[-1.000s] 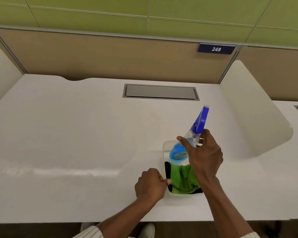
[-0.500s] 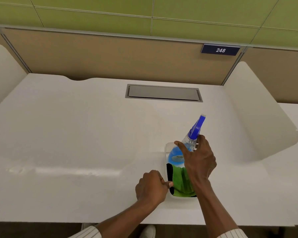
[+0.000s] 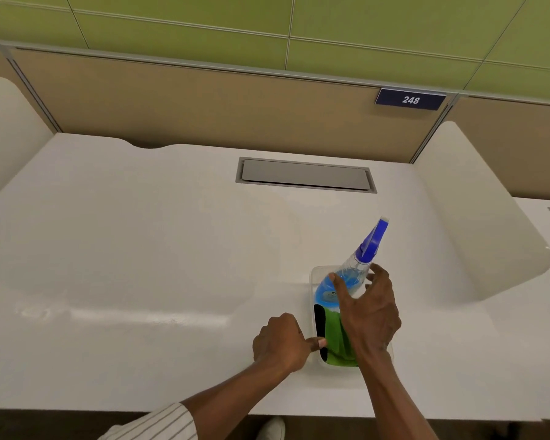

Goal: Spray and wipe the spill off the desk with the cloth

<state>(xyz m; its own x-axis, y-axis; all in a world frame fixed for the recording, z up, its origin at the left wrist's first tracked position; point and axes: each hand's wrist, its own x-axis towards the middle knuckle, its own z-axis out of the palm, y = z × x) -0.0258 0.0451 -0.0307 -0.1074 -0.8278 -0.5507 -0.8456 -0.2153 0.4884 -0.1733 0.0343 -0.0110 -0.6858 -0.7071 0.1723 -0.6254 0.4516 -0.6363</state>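
Observation:
A spray bottle (image 3: 329, 292) with blue liquid and a blue trigger head stands in a clear tray (image 3: 315, 271) at the right of the white desk (image 3: 140, 249). My right hand (image 3: 370, 312) is around the bottle, thumb across its front and fingers loosely curved behind its neck. A green and black cloth (image 3: 337, 338) lies in the tray's near half, partly under my right wrist. My left hand (image 3: 280, 342) is a fist at the tray's left rim, its thumb pressed on the rim. A glossy streak (image 3: 124, 315) shows on the desk at the left.
A grey cable hatch (image 3: 305, 176) sits flush in the desk at the back. White curved dividers rise on the right (image 3: 477, 217) and left (image 3: 7, 128). A tan panel with a plate reading 248 (image 3: 410, 99) closes the back. The desk's front edge is just below my forearms.
My right hand has brought the bottle down from above the tray into it, and its fingers have loosened. My left hand has stayed at the tray's rim.

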